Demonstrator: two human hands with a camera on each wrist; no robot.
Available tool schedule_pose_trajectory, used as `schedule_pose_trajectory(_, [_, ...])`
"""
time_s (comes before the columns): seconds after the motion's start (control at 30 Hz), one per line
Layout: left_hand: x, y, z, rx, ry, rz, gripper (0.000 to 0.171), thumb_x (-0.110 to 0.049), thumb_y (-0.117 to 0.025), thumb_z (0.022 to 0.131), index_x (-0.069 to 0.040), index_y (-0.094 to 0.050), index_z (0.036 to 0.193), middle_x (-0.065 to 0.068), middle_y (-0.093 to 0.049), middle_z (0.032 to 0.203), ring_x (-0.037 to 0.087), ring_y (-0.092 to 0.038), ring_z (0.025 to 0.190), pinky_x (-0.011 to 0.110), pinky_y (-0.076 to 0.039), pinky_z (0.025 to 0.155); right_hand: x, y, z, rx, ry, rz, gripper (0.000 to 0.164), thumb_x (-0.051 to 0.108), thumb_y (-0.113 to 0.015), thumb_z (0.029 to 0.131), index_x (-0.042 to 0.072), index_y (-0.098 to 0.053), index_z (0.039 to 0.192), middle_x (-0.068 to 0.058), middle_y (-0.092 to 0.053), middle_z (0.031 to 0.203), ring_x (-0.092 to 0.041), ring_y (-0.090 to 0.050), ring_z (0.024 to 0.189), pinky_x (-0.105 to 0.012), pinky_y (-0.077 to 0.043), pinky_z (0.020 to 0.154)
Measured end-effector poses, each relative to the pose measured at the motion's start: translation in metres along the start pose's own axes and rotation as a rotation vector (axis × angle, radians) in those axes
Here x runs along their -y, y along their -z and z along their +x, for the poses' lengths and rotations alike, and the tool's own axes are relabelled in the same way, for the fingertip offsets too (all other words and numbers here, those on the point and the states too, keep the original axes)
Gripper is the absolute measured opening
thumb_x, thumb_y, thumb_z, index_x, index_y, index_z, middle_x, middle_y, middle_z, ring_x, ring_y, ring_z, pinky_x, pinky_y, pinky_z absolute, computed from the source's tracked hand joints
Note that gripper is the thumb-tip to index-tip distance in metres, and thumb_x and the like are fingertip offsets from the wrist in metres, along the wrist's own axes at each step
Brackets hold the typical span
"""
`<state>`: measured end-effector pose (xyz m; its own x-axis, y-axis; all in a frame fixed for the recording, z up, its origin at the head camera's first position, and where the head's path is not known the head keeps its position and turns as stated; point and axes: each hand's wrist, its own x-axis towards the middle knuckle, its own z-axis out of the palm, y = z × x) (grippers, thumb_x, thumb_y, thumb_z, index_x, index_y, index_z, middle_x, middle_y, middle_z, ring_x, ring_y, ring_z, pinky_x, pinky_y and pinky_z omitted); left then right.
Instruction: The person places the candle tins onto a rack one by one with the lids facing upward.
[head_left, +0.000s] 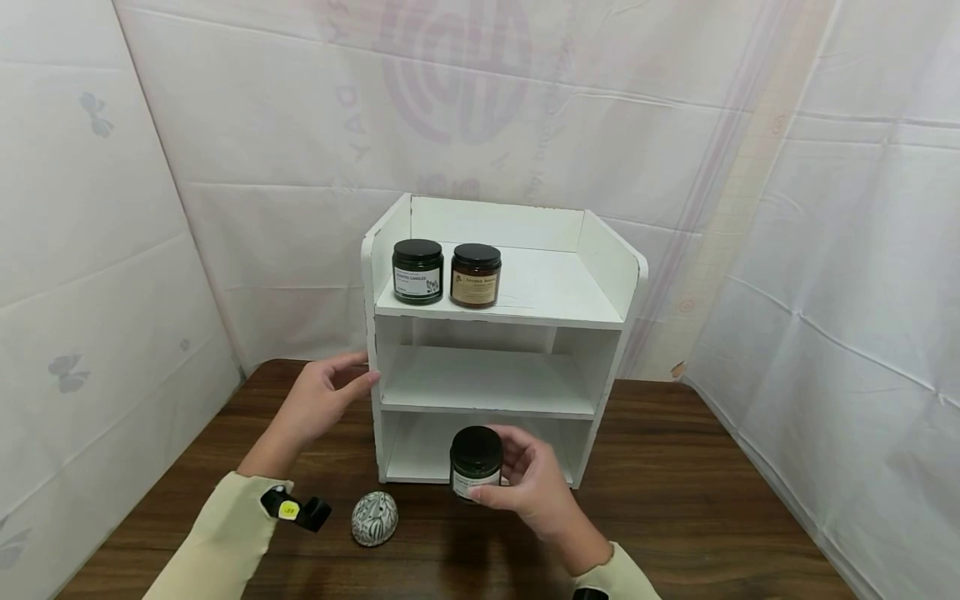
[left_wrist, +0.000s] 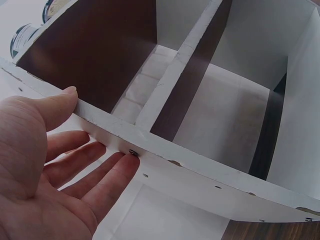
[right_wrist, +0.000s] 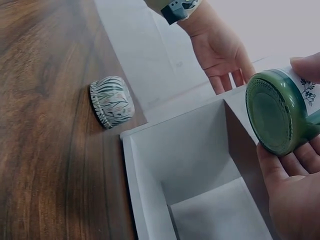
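Observation:
My right hand [head_left: 538, 487] grips a dark green candle jar [head_left: 477, 450] with a black lid and a white label, in front of the shelf's lowest compartment. In the right wrist view the green jar's base [right_wrist: 270, 115] faces the camera, with fingers wrapped around its side. At the left side panel of the white shelf [head_left: 487, 400], my left hand [head_left: 317, 404] rests with loosely extended fingers. The left wrist view has its thumb [left_wrist: 62, 107] at the panel's front edge and its fingertips along the outer face.
On the top shelf stand a green candle jar [head_left: 417, 272] and, to its right, an amber candle jar [head_left: 476, 277]. A small patterned rounded tin [head_left: 374, 518] sits on the wooden table [head_left: 675, 492] before the shelf's left corner. White cloth [head_left: 285, 125] hangs behind and on both sides.

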<state>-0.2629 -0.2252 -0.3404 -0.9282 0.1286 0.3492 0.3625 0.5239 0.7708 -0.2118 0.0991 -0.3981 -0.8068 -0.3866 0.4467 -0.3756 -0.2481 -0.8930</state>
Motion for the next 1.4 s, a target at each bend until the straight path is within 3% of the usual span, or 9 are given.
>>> schedule_pose_trajectory(0.43, [-0.002,0.001,-0.001,0.002,0.014,-0.027,0.058,-0.042,-0.066,0.100,-0.007,-0.057,0.146,0.017,-0.065,0.139,0.032,-0.067,0.119,0.044,-0.058,0.095,0.010,0.005,0.005,0.008,0.035,-0.007,0.068,-0.001,-0.089,0.074,-0.016,-0.055,0.131,0.002,-0.073,0.118,-0.010,-0.069,0.107,-0.026,-0.057,0.091])
schedule_pose_trajectory(0.9, [-0.004,0.001,-0.003,-0.002,0.041,-0.043,0.062,-0.043,-0.067,0.100,-0.005,-0.055,0.147,0.018,-0.064,0.139,0.032,-0.067,0.119,0.043,-0.058,0.095,0.034,0.012,0.010,-0.037,0.012,-0.036,0.072,-0.006,-0.088,0.071,-0.014,-0.054,0.134,0.002,-0.071,0.120,-0.010,-0.068,0.109,-0.024,-0.056,0.093])
schedule_pose_trajectory(1.23, [-0.002,0.000,-0.003,-0.006,0.040,-0.066,0.060,-0.041,-0.069,0.099,-0.006,-0.057,0.146,0.017,-0.065,0.138,0.030,-0.066,0.120,0.028,-0.057,0.090,0.048,0.016,0.015,-0.050,-0.006,-0.056,0.069,-0.003,-0.088,0.073,-0.006,-0.056,0.134,0.001,-0.071,0.120,-0.011,-0.068,0.109,-0.025,-0.057,0.092])
schedule_pose_trajectory(1.4, [-0.002,-0.001,-0.003,-0.005,0.050,-0.079,0.060,-0.041,-0.069,0.099,-0.006,-0.057,0.146,0.016,-0.064,0.141,0.029,-0.065,0.121,0.023,-0.055,0.088,0.054,0.019,0.019,-0.046,0.005,-0.046,0.069,-0.003,-0.087,0.074,-0.009,-0.054,0.135,0.001,-0.070,0.120,-0.012,-0.067,0.108,-0.027,-0.058,0.091])
